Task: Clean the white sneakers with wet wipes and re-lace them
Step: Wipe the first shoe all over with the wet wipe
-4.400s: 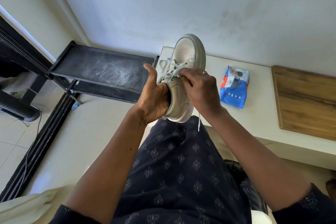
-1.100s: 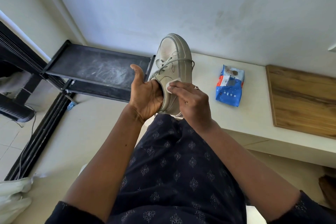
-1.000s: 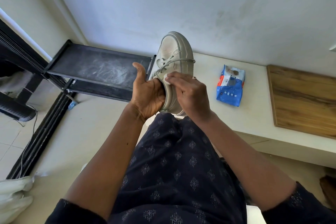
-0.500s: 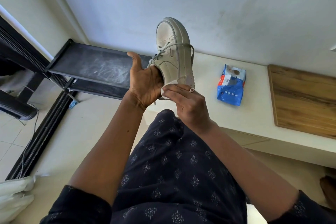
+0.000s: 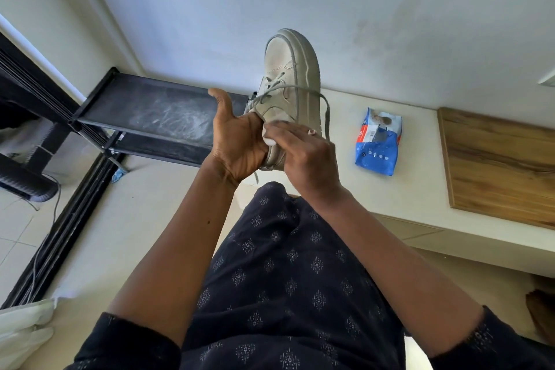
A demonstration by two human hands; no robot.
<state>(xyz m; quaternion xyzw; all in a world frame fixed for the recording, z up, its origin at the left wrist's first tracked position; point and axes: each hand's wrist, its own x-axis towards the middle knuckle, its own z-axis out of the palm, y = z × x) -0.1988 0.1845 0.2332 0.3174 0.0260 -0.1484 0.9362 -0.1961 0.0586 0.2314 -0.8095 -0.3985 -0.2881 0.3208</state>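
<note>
A white sneaker [image 5: 289, 69] is held up in front of me, toe pointing away, its grey lace [image 5: 326, 111] looped loosely over the right side. My left hand [image 5: 237, 141] holds the sneaker at the heel opening, thumb raised. My right hand [image 5: 303, 156] presses a small white wet wipe [image 5: 268, 137] against the sneaker's side near the collar, fingers curled round the wipe. A blue pack of wet wipes [image 5: 377, 141] lies on the white ledge [image 5: 420, 189] to the right.
A black shoe rack [image 5: 150, 111] stands to the left against the wall. A wooden board [image 5: 498, 165] lies on the ledge at right. My lap in dark patterned cloth [image 5: 285, 279] fills the foreground. A white bag [image 5: 21, 330] sits at lower left.
The sneaker rose and tilted up between the earlier frames and now. My right hand with the wipe slid along the sneaker's side toward the heel collar.
</note>
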